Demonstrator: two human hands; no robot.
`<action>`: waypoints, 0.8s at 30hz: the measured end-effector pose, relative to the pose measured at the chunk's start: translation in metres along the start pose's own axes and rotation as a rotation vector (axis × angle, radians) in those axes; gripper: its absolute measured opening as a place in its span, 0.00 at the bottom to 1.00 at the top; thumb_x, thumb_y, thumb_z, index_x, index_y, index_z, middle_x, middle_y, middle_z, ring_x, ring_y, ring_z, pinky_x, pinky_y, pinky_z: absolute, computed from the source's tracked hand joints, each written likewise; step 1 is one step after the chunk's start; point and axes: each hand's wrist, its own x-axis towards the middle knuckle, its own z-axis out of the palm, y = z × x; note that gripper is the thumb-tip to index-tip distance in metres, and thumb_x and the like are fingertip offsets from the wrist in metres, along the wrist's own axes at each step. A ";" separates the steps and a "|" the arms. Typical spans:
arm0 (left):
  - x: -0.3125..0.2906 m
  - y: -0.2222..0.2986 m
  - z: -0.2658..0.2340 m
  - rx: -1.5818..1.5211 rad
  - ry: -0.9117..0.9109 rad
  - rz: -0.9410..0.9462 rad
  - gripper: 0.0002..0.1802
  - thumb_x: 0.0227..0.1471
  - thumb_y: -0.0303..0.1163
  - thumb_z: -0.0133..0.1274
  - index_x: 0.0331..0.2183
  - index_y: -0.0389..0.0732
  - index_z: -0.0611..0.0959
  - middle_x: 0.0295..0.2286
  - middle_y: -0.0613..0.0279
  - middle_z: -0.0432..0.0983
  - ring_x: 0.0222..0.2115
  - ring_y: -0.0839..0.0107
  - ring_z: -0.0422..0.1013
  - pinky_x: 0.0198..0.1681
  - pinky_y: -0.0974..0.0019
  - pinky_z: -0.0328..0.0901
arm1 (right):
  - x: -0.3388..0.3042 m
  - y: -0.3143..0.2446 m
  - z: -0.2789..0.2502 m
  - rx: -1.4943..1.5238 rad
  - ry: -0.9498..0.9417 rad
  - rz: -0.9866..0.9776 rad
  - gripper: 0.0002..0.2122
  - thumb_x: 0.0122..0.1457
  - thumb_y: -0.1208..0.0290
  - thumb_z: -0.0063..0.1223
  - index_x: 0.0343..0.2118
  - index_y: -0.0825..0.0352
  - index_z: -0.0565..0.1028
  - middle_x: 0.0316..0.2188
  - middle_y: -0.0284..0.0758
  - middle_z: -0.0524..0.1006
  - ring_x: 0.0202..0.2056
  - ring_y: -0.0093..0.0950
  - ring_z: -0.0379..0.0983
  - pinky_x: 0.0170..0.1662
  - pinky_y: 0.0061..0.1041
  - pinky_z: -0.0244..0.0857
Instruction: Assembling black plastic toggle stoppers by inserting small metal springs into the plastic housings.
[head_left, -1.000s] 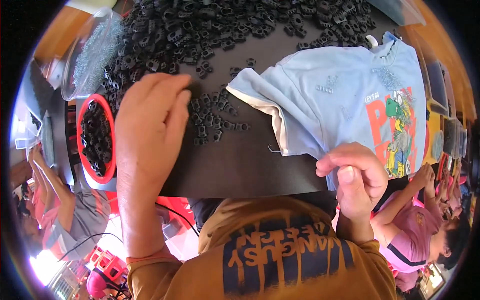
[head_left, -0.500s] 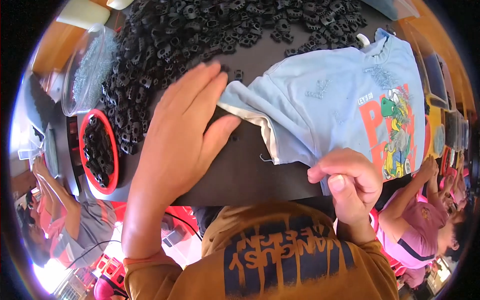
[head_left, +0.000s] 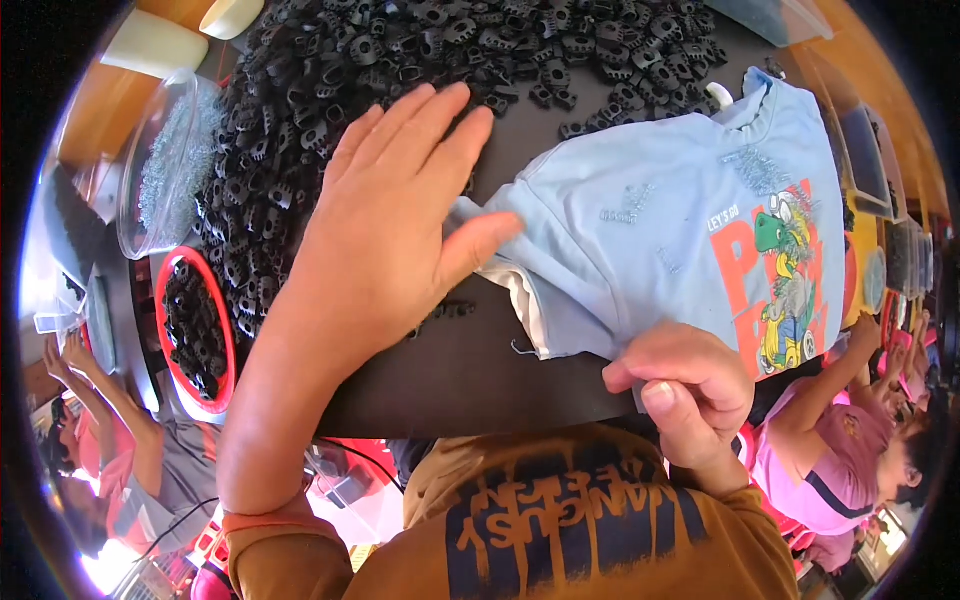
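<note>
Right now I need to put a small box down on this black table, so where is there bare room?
Bare table lies along the near edge, between the left hand, the light blue T-shirt and the right hand. The far side is crowded with black plastic parts, and the red bowl sits left.

You stand at a dark counter under bright daylight. Beyond its far edge runs an orange-brown wooden surface. To the counter's left and right, seated people work at neighbouring places; red fittings show beneath its near edge.
</note>
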 end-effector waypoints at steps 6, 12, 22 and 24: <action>-0.018 0.012 -0.013 -0.089 -0.117 -0.022 0.31 0.46 0.40 0.55 0.49 0.34 0.72 0.52 0.49 0.65 0.55 0.51 0.58 0.58 0.54 0.52 | 0.004 0.000 -0.007 -0.052 -0.050 -0.011 0.08 0.52 0.80 0.54 0.36 0.73 0.76 0.29 0.39 0.78 0.29 0.30 0.75 0.34 0.24 0.68; 0.003 0.012 -0.013 -0.092 -0.016 0.028 0.29 0.48 0.42 0.54 0.50 0.35 0.73 0.52 0.50 0.64 0.54 0.51 0.59 0.57 0.56 0.53 | 0.003 -0.001 -0.004 -0.088 -0.044 -0.052 0.08 0.51 0.80 0.55 0.36 0.72 0.77 0.30 0.39 0.79 0.28 0.31 0.75 0.33 0.25 0.68; -0.006 0.012 -0.004 -0.105 -0.039 0.010 0.29 0.47 0.43 0.55 0.48 0.35 0.74 0.52 0.49 0.64 0.54 0.50 0.58 0.57 0.55 0.53 | 0.000 0.003 -0.001 -0.060 -0.025 -0.071 0.08 0.52 0.80 0.54 0.35 0.73 0.76 0.29 0.41 0.78 0.28 0.32 0.75 0.33 0.25 0.68; -0.024 0.016 -0.016 -0.100 -0.134 -0.065 0.29 0.47 0.44 0.55 0.48 0.34 0.74 0.53 0.49 0.64 0.55 0.50 0.58 0.57 0.55 0.53 | 0.001 0.002 -0.002 -0.055 -0.032 -0.061 0.08 0.52 0.80 0.54 0.35 0.73 0.76 0.29 0.41 0.78 0.28 0.32 0.75 0.32 0.25 0.68</action>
